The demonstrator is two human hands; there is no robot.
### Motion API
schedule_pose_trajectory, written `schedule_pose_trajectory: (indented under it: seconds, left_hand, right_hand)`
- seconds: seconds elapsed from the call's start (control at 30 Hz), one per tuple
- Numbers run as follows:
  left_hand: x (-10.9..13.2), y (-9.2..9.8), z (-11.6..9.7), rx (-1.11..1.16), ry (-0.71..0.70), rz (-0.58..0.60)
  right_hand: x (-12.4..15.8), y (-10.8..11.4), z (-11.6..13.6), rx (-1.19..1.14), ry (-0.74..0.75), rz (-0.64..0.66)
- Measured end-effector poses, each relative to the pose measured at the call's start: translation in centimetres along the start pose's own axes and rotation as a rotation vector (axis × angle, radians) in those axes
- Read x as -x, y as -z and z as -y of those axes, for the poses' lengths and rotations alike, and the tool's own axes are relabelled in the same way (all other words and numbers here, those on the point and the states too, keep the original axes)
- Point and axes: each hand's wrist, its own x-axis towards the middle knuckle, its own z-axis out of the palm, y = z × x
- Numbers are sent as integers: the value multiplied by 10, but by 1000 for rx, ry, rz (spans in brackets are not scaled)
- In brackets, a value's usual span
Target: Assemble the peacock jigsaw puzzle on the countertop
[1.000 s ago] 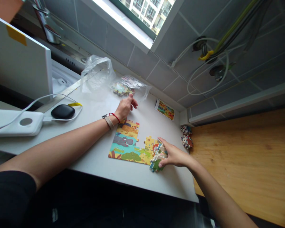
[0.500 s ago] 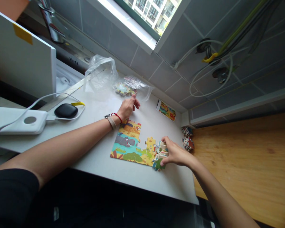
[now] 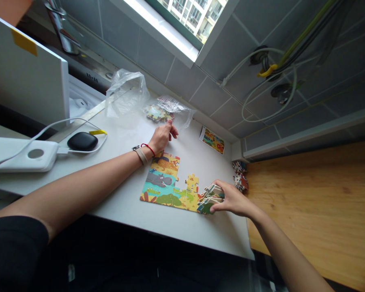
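Observation:
A partly joined jigsaw puzzle (image 3: 162, 181) lies flat on the white tabletop, showing a grey hippo in blue water, a spotted animal and green bushes. At its right end my right hand (image 3: 231, 198) grips a stack of puzzle pieces (image 3: 211, 198) between thumb and fingers, tilted, close to the puzzle's edge. My left hand (image 3: 162, 137), with a red string and a band at the wrist, rests above the puzzle's upper left. Its fingers are loosely bent and apart, with nothing seen in them. Just beyond is a clear plastic bag (image 3: 179, 108) with more puzzle pieces (image 3: 158, 113).
A small picture card (image 3: 212, 140) lies near the wall. Two stacks of pieces (image 3: 240, 181) stand by the table's right edge, beside a wooden surface (image 3: 316, 202). To the left are a black case (image 3: 82, 141), a white power bank (image 3: 24, 154) with cable, and another clear bag (image 3: 126, 93).
My right hand has moved slightly right and tipped the stack of puzzle pieces over, tilting it. My left hand has stayed nearly still; the whole view has shifted a little.

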Motion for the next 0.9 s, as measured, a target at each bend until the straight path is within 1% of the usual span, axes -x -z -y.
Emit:
schedule_pose_trajectory:
  seconds: [0.13, 0.23, 0.3, 0.4, 0.47, 0.53, 0.6, 0.7, 0.77, 0.83, 0.9]
  left_hand:
    - [0, 0, 0, -10, 5, 3]
    - [-1, 0, 0, -20, 8, 3]
    - [-1, 0, 0, -24, 4, 1]
    - [0, 0, 1, -23, -5, 2]
    - [0, 0, 1, -18, -7, 6]
    - [0, 0, 1, -15, -5, 5]
    - [0, 1, 1, -18, -3, 4]
    - [0, 1, 0, -25, 1, 4]
    - [0, 1, -1, -28, 7, 6]
    - [1, 1, -1, -30, 13, 6]
    - [1, 1, -1, -31, 12, 6]
  right_hand:
    - [6, -5, 0, 17, 20, -6]
    - [17, -9, 0, 92, 104, -70]
    - [26, -11, -2, 137, 168, -164]
    - [37, -14, -8, 158, 221, -350]
    - [39, -22, -14, 166, 241, -425]
    - [36, -34, -18, 175, 257, -417]
    - [31, -45, -20, 174, 270, -370]
    - [23, -51, -19, 155, 276, -331]
    - [22, -45, -18, 138, 268, -311]
    - [24, -32, -15, 120, 240, -279]
    - [28, -19, -12, 92, 185, -197]
